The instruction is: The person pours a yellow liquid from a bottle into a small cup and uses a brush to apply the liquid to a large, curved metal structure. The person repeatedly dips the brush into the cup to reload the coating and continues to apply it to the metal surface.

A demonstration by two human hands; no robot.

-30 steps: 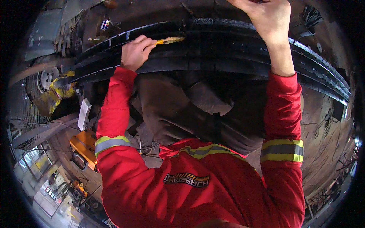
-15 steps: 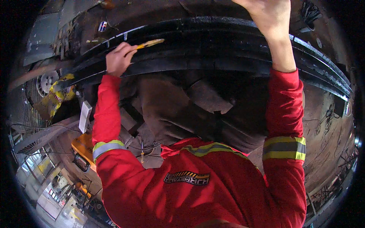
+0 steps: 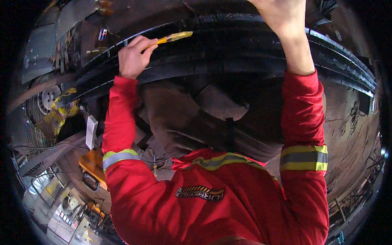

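Observation:
Pinched in my left hand [image 3: 135,56] is a paintbrush [image 3: 174,37] with a yellow handle, its head pointing right. The brush lies over long dark metal bars [image 3: 228,45] that run across in front of me, shiny black in places; whether its bristles touch them I cannot tell. My right hand [image 3: 282,15] reaches to the top edge, beyond the bars' far side. Its fingers are cut off by the frame, so their hold is hidden.
A small can [image 3: 102,34] stands past the bars at the far left. On the left are a yellow plastic bag [image 3: 59,112], a white box-shaped piece [image 3: 91,131] and an orange case [image 3: 93,165]. A dark container with thin rods [image 3: 326,7] is at the far right.
My left hand with the paintbrush has moved right and slightly away from me along the bars. The right hand has shifted a little to the left in the view.

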